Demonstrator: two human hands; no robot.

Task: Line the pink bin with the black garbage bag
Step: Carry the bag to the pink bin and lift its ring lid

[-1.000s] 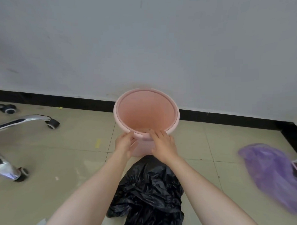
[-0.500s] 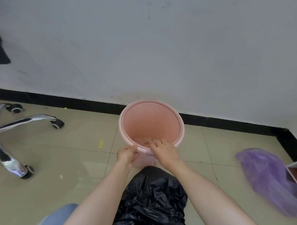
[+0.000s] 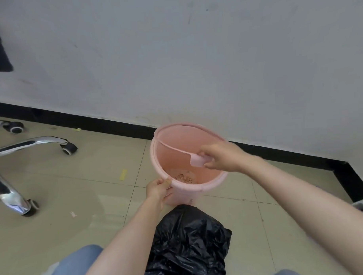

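Pink bin (image 3: 190, 190): upright on the tiled floor (image 3: 56, 224) close to the wall, unlined, with brownish scraps lying at its bottom. Retaining ring (image 3: 172, 147): thin pink band, partly lifted off the rim, still seated along the far and left edge. Black garbage bag (image 3: 188, 244): crumpled on the floor just in front of the bin, between the person's knees, untouched. Risks, as judged: the ring is thin and flexed, so a hard pull could snap it or spring it out of the fingers; lifting on one side could tip the light bin if the steadying hand slips; the scraps inside would end up under the liner unless emptied. Right hand (image 3: 222, 158): grip closed in a pinch on the ring's broad tab, held over the bin's opening. Left hand (image 3: 158, 188): grip curled shut on the near rim, thumb on top, bracing the bin.
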